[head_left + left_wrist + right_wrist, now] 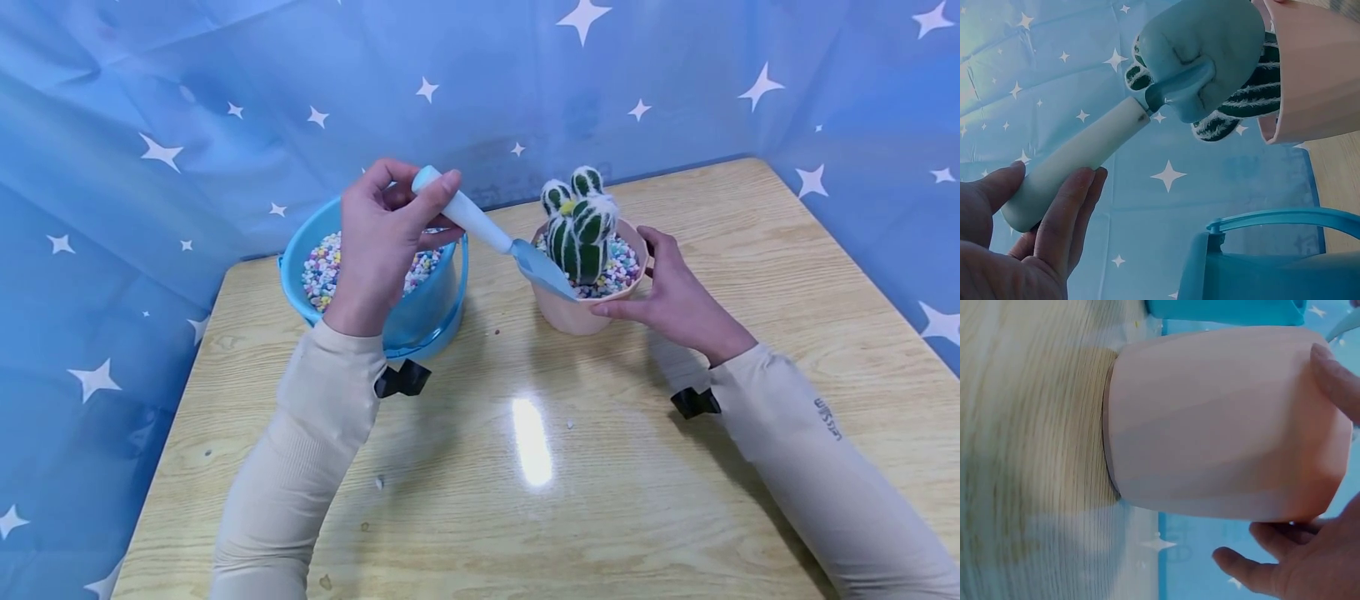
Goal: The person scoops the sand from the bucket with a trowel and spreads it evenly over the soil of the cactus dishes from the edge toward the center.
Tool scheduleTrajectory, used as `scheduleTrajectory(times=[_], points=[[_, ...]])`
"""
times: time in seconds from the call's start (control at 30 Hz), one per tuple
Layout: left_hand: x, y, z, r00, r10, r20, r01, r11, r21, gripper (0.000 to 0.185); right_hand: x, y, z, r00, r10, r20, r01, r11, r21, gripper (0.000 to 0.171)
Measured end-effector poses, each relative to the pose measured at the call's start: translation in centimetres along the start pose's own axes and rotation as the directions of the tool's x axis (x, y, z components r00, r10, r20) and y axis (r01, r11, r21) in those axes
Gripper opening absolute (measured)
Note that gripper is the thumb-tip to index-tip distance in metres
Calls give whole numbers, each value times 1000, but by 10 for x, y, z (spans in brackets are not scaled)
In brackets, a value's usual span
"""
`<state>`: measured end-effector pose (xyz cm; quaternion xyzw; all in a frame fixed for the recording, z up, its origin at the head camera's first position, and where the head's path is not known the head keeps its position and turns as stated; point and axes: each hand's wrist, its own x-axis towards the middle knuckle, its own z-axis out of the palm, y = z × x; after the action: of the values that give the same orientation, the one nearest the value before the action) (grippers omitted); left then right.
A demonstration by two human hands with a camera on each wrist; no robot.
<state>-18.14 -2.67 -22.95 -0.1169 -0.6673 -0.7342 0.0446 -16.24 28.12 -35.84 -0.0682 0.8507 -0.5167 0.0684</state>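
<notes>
My left hand (pixel 386 242) grips the pale handle of a small blue trowel (pixel 468 218), thumb on one side and fingers on the other. The trowel slants down to the right, its blade tip at the near rim of a pink flowerpot (pixel 573 317). In the left wrist view the blade (pixel 1204 50) partly covers a green cactus (pixel 1254 100) with white fuzz. That cactus stands in the pot among multicoloured pebbles (pixel 621 265). Around the pot's right side my right hand (pixel 671 296) holds the rim, thumb in front and fingers behind.
Left of the pot stands a blue bucket (pixel 427 321) of coloured pebbles, partly hidden by the left hand and forearm. A few loose pebbles (pixel 379 482) lie on the wooden table (pixel 600 517). A blue star-patterned curtain (pixel 480 92) hangs behind the table.
</notes>
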Motion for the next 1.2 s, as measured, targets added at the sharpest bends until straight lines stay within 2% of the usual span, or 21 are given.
scheduleTrajectory(times=[0.17,0.37,0.53,0.67,0.77,0.87,1.07,1.2], points=[[-1,1,-3,1000,3,-8,-3,1000,-7,22,0,1,0,1000,-26,3,26,1000,11,122],[-1,3,-10,999,20,-30,-21,999,-36,24,-1,-1,1,1000,-7,-17,8,1000,7,123],[-4,4,-27,995,54,-89,-62,994,-95,24,0,1,1,999,-40,-1,40,999,9,122],[-7,5,-47,983,101,-153,-129,975,-181,23,0,3,0,1000,-21,16,20,999,47,120],[-10,8,-66,965,130,-228,-185,953,-242,23,1,4,1,1000,-16,14,15,998,59,118],[-13,13,-88,936,146,-319,-235,936,-261,27,3,5,0,999,-39,24,37,997,63,120],[-15,26,-130,877,177,-447,-283,941,-182,35,10,10,-6,994,-94,57,86,988,130,119],[-17,28,-150,845,193,-499,-278,956,-99,40,10,11,-6,995,-90,39,86,991,100,119]])
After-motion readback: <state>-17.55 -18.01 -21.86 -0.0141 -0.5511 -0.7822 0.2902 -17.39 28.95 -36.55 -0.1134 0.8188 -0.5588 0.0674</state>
